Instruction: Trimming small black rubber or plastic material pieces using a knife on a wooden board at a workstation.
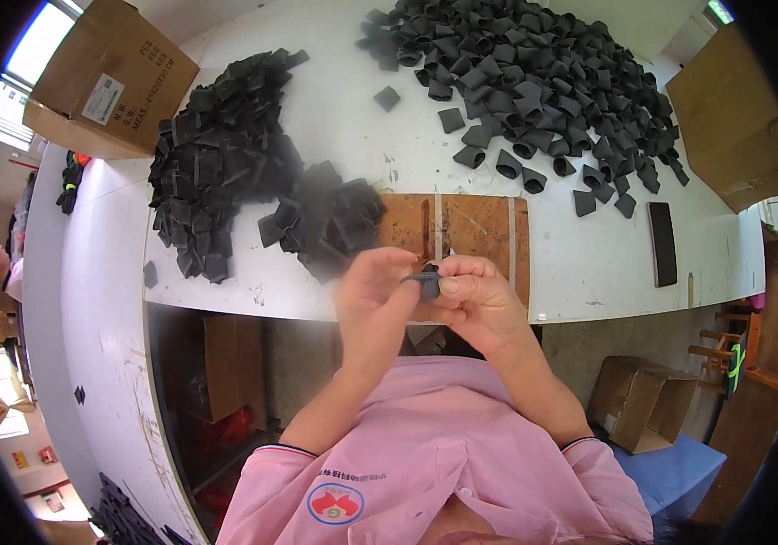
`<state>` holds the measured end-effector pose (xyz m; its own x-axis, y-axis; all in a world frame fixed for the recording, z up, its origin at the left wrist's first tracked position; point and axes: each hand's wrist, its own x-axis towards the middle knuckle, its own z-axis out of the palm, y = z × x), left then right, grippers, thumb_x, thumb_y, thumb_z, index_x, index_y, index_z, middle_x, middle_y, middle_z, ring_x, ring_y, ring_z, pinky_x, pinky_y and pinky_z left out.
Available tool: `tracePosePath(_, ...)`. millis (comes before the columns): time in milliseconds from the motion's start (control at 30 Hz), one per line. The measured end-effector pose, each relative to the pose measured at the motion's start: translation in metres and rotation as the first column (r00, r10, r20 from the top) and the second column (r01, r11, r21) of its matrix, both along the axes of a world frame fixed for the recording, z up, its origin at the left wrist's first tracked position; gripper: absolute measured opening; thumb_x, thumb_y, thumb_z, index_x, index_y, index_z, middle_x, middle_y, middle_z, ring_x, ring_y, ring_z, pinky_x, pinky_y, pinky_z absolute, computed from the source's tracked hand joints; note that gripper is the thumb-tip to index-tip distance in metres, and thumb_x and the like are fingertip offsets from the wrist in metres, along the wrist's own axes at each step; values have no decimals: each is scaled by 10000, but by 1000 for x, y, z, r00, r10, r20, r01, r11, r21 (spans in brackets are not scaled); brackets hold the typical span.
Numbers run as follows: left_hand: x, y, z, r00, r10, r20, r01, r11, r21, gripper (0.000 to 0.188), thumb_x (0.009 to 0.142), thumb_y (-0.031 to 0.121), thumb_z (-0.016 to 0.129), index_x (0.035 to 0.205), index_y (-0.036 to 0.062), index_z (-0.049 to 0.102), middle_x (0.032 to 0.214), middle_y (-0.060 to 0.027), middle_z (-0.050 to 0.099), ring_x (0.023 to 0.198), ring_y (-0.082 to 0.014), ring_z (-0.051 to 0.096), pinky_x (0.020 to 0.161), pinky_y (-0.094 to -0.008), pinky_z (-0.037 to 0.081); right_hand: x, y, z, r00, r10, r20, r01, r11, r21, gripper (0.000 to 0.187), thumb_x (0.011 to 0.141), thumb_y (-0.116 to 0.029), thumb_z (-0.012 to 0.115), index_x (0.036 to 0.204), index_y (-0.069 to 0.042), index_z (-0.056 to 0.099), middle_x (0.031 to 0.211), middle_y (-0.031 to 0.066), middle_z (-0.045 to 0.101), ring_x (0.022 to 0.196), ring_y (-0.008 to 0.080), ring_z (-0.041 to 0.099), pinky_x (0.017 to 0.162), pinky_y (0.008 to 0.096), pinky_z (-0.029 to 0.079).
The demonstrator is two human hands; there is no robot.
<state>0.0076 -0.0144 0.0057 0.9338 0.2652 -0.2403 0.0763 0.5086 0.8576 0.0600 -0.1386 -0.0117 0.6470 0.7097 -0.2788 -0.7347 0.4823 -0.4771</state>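
Note:
Both my hands meet over the near edge of the table, in front of a worn brown board [484, 227]. Between them is a small black foam sleeve [429, 283], bent or folded in the fingers. My left hand [378, 283] pinches it from the left with thumb and fingers. My right hand [480, 295] grips its right side, thumb on top. Just beyond my left hand lies a small heap of flat black foam pieces [330, 218], hazy in the picture. Fingers hide part of the held piece.
A larger pile of flat black pieces [216, 163] lies at left, and a wide heap of open black sleeves [534, 82] at far right. A dark phone [662, 243] rests at right. Cardboard boxes stand at back left [112, 82] and right [734, 118]. Another person [3, 268] is far left.

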Motion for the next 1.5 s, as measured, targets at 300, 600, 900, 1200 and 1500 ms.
tracePosePath(300,26,24,39,922,-58,383,288,763,-578,201,798,-36,423,989,-37,487,846,-189,588,314,-31,312,300,-173,231,37,7,70,804,107,586,87,952,-294,219,870,-224,512,746,-46,535,652,-62,441,599,13,382,503,166,308)
tracePosePath(600,32,25,21,970,-67,234,139,942,-304,239,840,35,460,1065,-48,477,812,-80,574,416,-47,389,377,-174,295,55,16,43,785,134,604,69,951,-300,222,854,-230,543,778,-22,546,623,-32,465,519,38,383,452,186,298)
tracePosePath(900,45,22,39,832,-103,545,-246,812,530,120,766,-17,572,876,15,605,865,-55,571,786,-110,518,708,-225,418,29,15,55,-83,164,983,771,635,-41,343,679,-215,698,915,-9,557,834,88,524,715,211,523,559,276,429)
tracePosePath(1200,36,9,44,909,272,316,-149,919,-364,130,888,123,463,912,12,525,886,-80,563,840,-153,516,775,-301,409,38,26,56,-401,299,866,838,502,214,183,601,-23,616,765,7,541,711,59,477,604,192,480,454,264,404)
tracePosePath(1500,35,12,34,889,177,423,-263,952,154,187,859,113,508,989,-22,515,887,-77,555,825,-130,513,786,-263,395,39,16,48,-313,388,867,815,578,36,102,620,-22,586,699,-14,523,675,52,466,633,187,486,487,259,415)
